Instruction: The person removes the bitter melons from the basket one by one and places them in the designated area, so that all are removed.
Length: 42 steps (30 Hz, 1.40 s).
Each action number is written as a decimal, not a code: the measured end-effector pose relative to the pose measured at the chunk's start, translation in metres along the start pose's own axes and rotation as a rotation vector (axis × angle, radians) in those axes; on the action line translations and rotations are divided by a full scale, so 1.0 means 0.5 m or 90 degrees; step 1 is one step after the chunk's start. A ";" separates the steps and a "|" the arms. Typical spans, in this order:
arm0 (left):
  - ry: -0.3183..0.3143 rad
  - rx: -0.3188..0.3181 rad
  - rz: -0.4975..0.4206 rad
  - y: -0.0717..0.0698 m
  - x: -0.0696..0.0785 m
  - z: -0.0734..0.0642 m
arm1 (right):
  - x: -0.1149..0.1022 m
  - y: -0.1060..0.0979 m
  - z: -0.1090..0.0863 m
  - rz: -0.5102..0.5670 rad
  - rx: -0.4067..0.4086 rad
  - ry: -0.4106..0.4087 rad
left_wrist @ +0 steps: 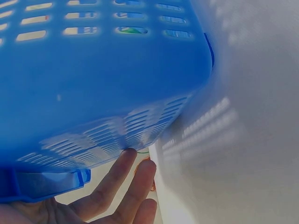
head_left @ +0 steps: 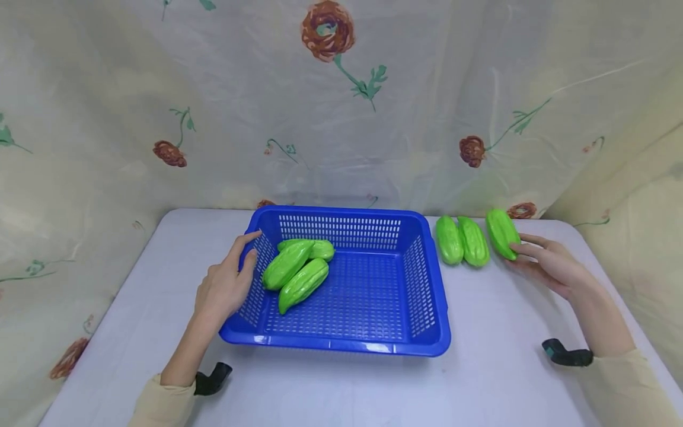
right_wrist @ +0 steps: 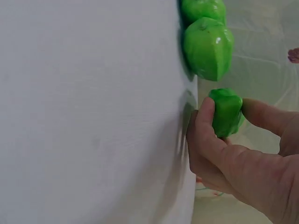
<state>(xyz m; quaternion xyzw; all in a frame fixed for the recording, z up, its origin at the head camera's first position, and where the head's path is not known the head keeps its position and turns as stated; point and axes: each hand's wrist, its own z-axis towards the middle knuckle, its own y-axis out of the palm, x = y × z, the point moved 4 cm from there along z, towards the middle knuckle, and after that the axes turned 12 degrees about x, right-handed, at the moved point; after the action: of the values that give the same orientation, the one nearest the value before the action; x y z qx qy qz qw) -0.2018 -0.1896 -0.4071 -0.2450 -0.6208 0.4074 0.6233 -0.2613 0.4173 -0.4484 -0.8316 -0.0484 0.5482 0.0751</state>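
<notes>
At the back right of the table, my right hand [head_left: 552,264] pinches one end of a glossy green ridged fruit [head_left: 500,232], long and star-fruit-like. The right wrist view has this fruit [right_wrist: 226,112] between thumb and fingers. Two similar fruits [head_left: 449,240] lie side by side just left of it. My left hand [head_left: 224,284] holds the left rim of a blue plastic basket [head_left: 368,347], thumb and index over the rim. Other left fingers [left_wrist: 138,186] extend along the outside of the basket wall. Inside, three green fruits [head_left: 304,284] lie together at the left.
A white cloth covers the table [head_left: 368,391]. Behind it hangs a pale curtain [head_left: 240,89] with printed flowers, which also lines both sides. Black wrist-worn devices [head_left: 568,354] sit on both wrists.
</notes>
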 end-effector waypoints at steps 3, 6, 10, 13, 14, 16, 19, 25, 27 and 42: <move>-0.001 -0.001 0.000 -0.001 0.000 0.000 | 0.011 0.004 0.003 -0.074 0.015 -0.016; -0.002 -0.001 0.001 -0.001 0.000 -0.001 | 0.013 0.012 0.002 -0.112 0.027 -0.035; -0.001 0.000 0.001 0.000 0.001 -0.002 | 0.006 0.023 -0.005 -0.152 0.044 -0.063; 0.003 0.002 -0.001 0.001 0.000 -0.002 | 0.002 0.029 -0.010 -0.179 0.055 -0.076; 0.003 0.002 -0.002 0.001 0.000 -0.001 | 0.002 0.031 -0.011 -0.188 0.058 -0.079; 0.005 0.003 -0.002 0.001 0.000 -0.001 | 0.002 0.034 -0.013 -0.207 0.066 -0.080; 0.004 0.001 -0.003 0.001 0.000 -0.002 | 0.000 0.038 -0.016 -0.247 0.083 -0.085; 0.006 0.003 -0.002 0.001 0.000 -0.001 | -0.003 0.042 -0.017 -0.293 0.094 -0.092; 0.005 0.003 -0.001 0.001 -0.001 -0.001 | -0.002 0.043 -0.016 -0.293 0.092 -0.089; 0.001 0.003 0.000 -0.001 0.000 -0.001 | 0.001 0.040 -0.016 -0.278 0.084 -0.086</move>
<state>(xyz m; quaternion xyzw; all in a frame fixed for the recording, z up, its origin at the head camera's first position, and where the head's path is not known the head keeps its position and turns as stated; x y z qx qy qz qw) -0.2013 -0.1896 -0.4068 -0.2441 -0.6193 0.4084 0.6246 -0.2540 0.3972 -0.4493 -0.7564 -0.1960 0.5752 0.2423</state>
